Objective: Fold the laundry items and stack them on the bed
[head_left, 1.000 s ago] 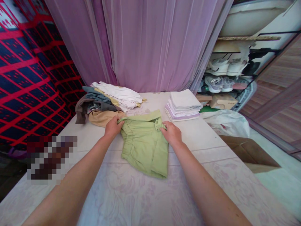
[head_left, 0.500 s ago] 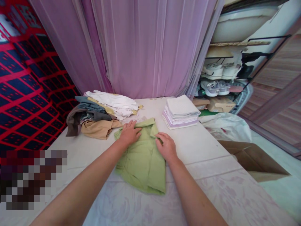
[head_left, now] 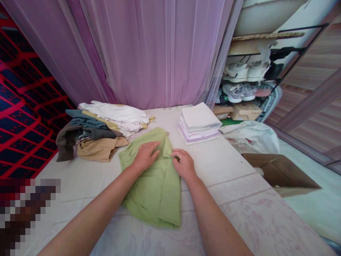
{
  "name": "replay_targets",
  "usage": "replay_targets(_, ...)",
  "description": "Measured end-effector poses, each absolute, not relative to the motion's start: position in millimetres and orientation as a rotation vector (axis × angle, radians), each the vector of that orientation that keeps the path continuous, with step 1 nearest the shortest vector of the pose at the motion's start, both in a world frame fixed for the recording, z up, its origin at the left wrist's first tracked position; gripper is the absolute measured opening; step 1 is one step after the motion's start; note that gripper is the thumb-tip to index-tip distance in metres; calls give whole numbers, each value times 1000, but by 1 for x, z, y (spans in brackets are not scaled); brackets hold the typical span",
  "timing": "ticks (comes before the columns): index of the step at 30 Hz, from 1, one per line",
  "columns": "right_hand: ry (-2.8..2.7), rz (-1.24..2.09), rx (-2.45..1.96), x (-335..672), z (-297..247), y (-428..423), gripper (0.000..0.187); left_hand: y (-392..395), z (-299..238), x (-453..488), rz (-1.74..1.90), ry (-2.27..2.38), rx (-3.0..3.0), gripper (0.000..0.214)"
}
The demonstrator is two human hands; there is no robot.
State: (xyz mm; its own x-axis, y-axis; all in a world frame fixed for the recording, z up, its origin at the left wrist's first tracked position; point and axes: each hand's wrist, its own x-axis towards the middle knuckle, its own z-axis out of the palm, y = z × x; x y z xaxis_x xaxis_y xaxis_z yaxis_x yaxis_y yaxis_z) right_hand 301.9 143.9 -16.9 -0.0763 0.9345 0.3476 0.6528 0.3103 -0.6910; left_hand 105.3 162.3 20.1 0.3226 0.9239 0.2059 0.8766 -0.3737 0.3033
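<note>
A light green garment (head_left: 157, 192), perhaps shorts, lies folded on the pale patterned bed cover in the middle of the head view. My left hand (head_left: 146, 155) rests on its upper part, palm down with the fingers stretched out. At the garment's right edge, my right hand (head_left: 184, 163) is closed, thumb and fingers pinching the cloth beside a folded flap. The top end of the garment spreads out beyond both hands. Part of its left side is hidden under my left hand and forearm.
Crumpled clothes (head_left: 93, 129) are heaped at the back left. A stack of folded white and lilac cloths (head_left: 199, 122) sits at the back right. Beyond the bed's right edge are an open cardboard box (head_left: 282, 174), a plastic bag (head_left: 253, 137) and a shoe rack (head_left: 255, 53). A purple curtain (head_left: 149, 53) hangs behind.
The garment's top end, folded over before, is now spread flatter and farther back. My left hand has shifted off that fold onto the cloth. The view has turned slightly.
</note>
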Motion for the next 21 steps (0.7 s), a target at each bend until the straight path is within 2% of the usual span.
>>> replay_targets(3,-1778,528,-1396,304,-16,144,35,143,16,124,563,1529,2427,45)
replay_targets(7,-1594,647,-1407,311,-18,145,45,137,9,132,603,1567,2371,39)
replay_targets(11,-1502,633,-1417,319,-20,148,35,141,0,131,753,1663,2177,34)
replay_targets(15,-1679,593,-1417,320,-19,148,26,142,-5,131,851,1621,2061,38)
replay_targets(21,-1844,421,-1541,314,-15,147,33,141,-7,126,952,1457,2032,51)
